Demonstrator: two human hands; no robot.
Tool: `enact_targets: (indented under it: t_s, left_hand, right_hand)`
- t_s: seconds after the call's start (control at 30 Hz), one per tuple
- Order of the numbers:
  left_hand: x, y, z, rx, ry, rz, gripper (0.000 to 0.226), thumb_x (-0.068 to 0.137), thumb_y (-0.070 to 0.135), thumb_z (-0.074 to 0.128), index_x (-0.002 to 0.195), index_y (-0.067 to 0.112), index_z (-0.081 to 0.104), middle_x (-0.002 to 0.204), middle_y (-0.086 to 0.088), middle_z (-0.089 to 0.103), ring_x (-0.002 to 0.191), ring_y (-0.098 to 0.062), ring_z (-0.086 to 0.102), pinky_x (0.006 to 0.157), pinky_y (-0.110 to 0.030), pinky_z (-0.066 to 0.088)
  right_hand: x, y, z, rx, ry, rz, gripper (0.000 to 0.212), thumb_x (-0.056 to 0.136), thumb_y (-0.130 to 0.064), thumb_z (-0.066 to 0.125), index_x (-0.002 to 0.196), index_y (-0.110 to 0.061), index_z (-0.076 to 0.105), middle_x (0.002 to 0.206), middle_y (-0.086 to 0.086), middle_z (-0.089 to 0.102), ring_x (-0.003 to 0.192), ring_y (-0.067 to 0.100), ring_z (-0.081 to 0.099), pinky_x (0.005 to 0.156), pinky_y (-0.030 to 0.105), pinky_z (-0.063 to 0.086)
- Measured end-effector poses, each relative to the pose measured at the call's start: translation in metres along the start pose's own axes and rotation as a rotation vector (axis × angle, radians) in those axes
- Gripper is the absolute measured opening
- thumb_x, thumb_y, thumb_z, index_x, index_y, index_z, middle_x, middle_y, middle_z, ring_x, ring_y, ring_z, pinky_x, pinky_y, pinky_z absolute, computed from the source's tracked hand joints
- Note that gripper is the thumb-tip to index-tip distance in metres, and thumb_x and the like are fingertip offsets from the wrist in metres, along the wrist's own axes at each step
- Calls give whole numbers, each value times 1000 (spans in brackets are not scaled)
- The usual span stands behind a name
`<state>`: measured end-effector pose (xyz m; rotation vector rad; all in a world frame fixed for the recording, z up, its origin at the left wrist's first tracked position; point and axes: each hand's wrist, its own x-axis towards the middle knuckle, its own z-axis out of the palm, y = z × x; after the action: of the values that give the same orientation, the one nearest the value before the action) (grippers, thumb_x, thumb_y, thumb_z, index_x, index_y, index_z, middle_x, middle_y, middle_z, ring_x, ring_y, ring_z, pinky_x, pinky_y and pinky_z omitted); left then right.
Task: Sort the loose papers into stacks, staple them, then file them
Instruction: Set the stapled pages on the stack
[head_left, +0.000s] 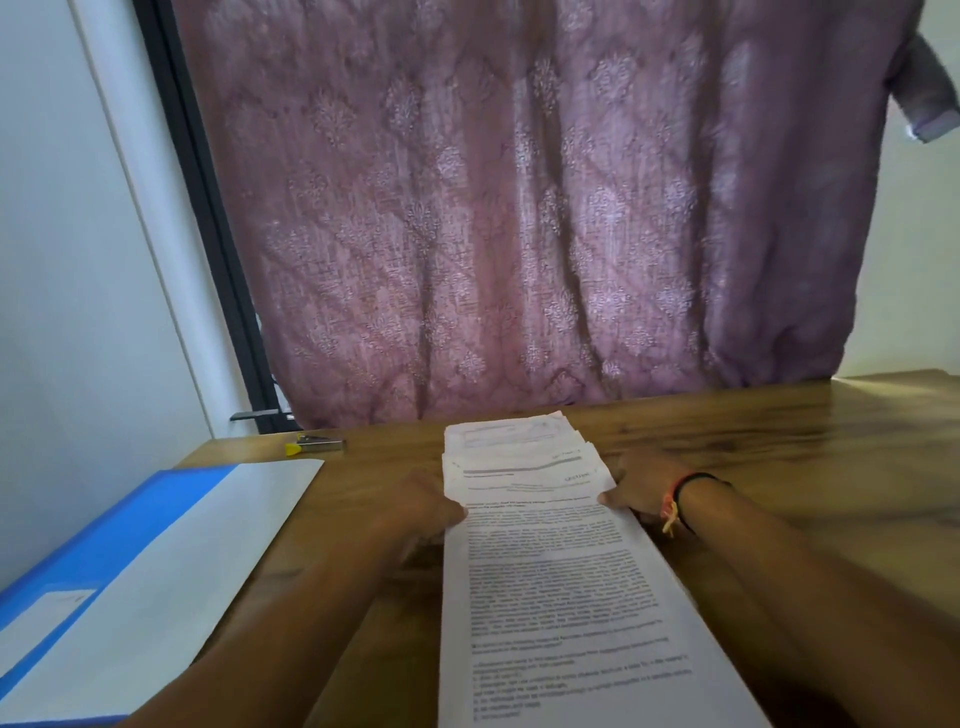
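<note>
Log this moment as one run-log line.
left hand: grips paper stack, left edge | right hand: grips right edge | stapler: untouched, far left | blue folder: near left, flat

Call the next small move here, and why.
Probably square up the paper stack first. The left hand and right hand hold its side edges, yet the far sheets sit fanned and offset. The stapler lies untouched at the far left of the table, so aligning seems due before reaching for it.
</note>
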<state>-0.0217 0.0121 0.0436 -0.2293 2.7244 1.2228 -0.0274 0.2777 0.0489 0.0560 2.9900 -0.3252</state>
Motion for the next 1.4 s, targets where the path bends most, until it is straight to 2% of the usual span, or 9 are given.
enact_targets:
  t_s: [0.07,0.17,0.43,0.67,0.83,0.97,1.1,1.23,1.4]
  left_hand:
    - [4,14,19,-31,-42,36,5,94,6,69,97,2,68,105,-9,72,92,-22,70,67,-23,57]
    - [9,38,50,9,-79,86,9,95,5,65,85,4,65,80,-5,66,65,-13,58,43,-13,43]
    - [30,97,143,-133,-90,195,23,80,5,71,103,8,73,110,-7,74,96,-25,72,84,-38,62]
    - [26,137,195,-282,-126,232,25,84,-3,70,107,6,74,113,-8,74,98,-25,71,90,-40,60]
    - [25,153,216,-375,-176,266,38,88,-8,68,125,1,68,126,-10,70,113,-25,66,98,-33,54]
    - [26,157,223,-360,-149,284,38,88,-3,71,125,3,68,125,-9,70,111,-24,67,98,-34,55]
    - [26,153,223,-362,-119,285,24,88,6,75,112,8,72,119,-6,73,103,-22,69,95,-39,57]
    - [18,144,209,-248,-47,426,30,89,15,75,118,8,68,110,-1,70,103,-18,66,98,-34,53]
    - [11,112,157,219,98,644,55,94,27,67,146,19,50,145,-4,56,129,-24,55,107,-30,42]
  right_hand:
    - [-6,18,-9,-47,9,41,43,95,-42,61,123,-10,65,124,9,67,96,21,61,88,29,49]
    - [-12,49,-19,-60,20,104,44,96,-39,61,131,-13,61,133,8,62,116,25,60,94,29,46]
    - [1,150,-30,-40,128,310,54,94,-43,61,139,-14,52,139,9,58,124,26,56,103,33,45]
    - [9,216,-35,94,241,482,28,88,-31,71,101,-8,63,107,10,66,98,28,62,91,39,53]
    - [3,232,-41,93,340,550,28,90,-26,68,71,-16,49,74,3,53,84,26,60,82,37,54]
    - [6,237,-39,103,372,583,27,92,-26,65,71,-16,51,71,3,53,75,24,57,73,34,49]
    - [4,234,-39,105,377,566,19,95,-29,61,96,-11,64,83,4,59,85,25,60,73,33,46]
    - [5,206,-33,16,586,485,33,96,-38,56,117,-14,63,124,10,62,113,29,59,93,38,50]
    - [8,121,-27,-144,690,142,46,93,-46,58,119,-8,60,124,17,55,117,37,49,90,43,48]
